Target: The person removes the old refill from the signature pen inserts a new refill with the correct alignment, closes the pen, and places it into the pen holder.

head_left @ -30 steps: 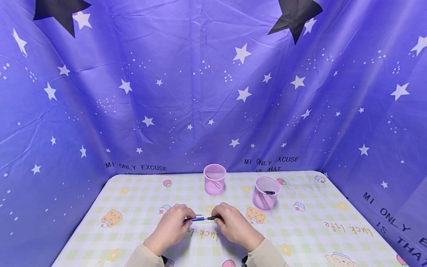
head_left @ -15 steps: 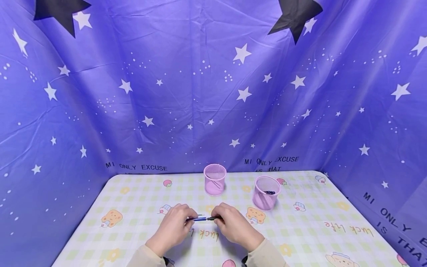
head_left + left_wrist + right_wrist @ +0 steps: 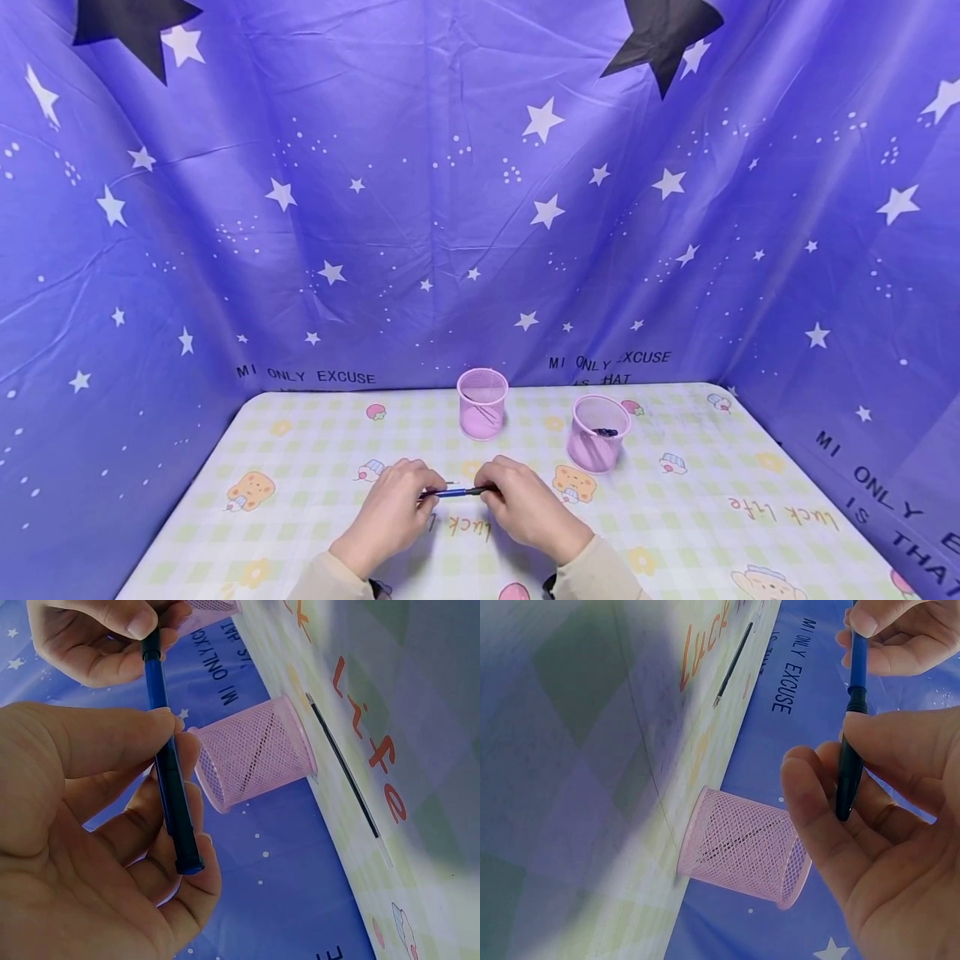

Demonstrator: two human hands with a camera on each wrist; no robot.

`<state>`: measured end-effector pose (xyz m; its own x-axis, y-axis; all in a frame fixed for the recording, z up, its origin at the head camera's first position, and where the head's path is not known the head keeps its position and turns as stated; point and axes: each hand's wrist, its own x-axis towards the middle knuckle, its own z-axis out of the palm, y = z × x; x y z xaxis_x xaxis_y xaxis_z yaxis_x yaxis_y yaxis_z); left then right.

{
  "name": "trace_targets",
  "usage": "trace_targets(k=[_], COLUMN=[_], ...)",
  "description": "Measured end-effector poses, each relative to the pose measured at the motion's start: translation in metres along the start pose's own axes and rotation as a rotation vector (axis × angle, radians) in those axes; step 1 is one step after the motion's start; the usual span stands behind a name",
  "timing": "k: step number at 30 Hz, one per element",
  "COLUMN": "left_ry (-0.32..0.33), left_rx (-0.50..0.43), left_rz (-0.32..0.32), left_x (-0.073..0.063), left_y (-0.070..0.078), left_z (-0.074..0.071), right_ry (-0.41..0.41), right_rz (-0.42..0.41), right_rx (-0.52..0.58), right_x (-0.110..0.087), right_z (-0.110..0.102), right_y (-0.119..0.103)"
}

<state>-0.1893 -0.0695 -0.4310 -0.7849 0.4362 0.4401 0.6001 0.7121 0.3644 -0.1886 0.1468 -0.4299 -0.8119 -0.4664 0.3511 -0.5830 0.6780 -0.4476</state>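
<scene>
In the head view, fingers (image 3: 495,474) partly hide the pen (image 3: 453,492).

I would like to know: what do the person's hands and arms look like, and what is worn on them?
The left hand and the right hand are bare, without gloves. The left sleeve and right sleeve are plain beige. Something black shows beside each cuff; too little is visible to tell what.
</scene>
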Motion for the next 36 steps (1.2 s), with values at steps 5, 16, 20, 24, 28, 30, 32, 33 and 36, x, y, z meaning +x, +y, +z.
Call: trace_targets(k=[5,16,20,24,28,30,32,33,36], left_ry=[0.008,0.024,0.013,-0.006,-0.012,-0.017,-0.026,-0.029,-0.03], left_rx=[-0.001,-0.002,-0.003,0.001,0.005,0.008,0.01,0.01,0.012], left_rz=[0.002,0.011,0.015,0.019,0.025,0.029,0.034,0.037,0.048], left_x=[-0.0002,-0.0006,-0.0006,-0.0004,-0.0007,-0.0008,-0.0008,-0.0007,-0.0008], left_y=[-0.0001,0.0009,0.0019,0.002,0.0015,0.0014,0.0015,0.0016,0.002], left_z=[0.0012,0.002,0.0016,0.0015,0.0016,0.0016,0.0015,0.0014,0.0014], right_ry=[0.003,0.015,0.022,0.028,0.033,0.034,0.036,0.037,0.037], right_rz=[-0.005,-0.028,-0.039,-0.044,-0.049,-0.055,-0.062,-0.065,-0.072], right_rx=[-0.001,-0.007,-0.009,-0.014,-0.016,-0.018,-0.02,-0.022,-0.025], right_x=[-0.0001,-0.0001,-0.0001,-0.0001,-0.0006,-0.0007,-0.0008,-0.0008,-0.0007], right_z=[0.0009,0.0008,0.001,0.0012,0.0017,0.002,0.0021,0.0021,0.002], right_y=[0.0005,0.0,0.0001,0.0002,0.0002,0.0,-0.0001,-0.0002,-0.0006])
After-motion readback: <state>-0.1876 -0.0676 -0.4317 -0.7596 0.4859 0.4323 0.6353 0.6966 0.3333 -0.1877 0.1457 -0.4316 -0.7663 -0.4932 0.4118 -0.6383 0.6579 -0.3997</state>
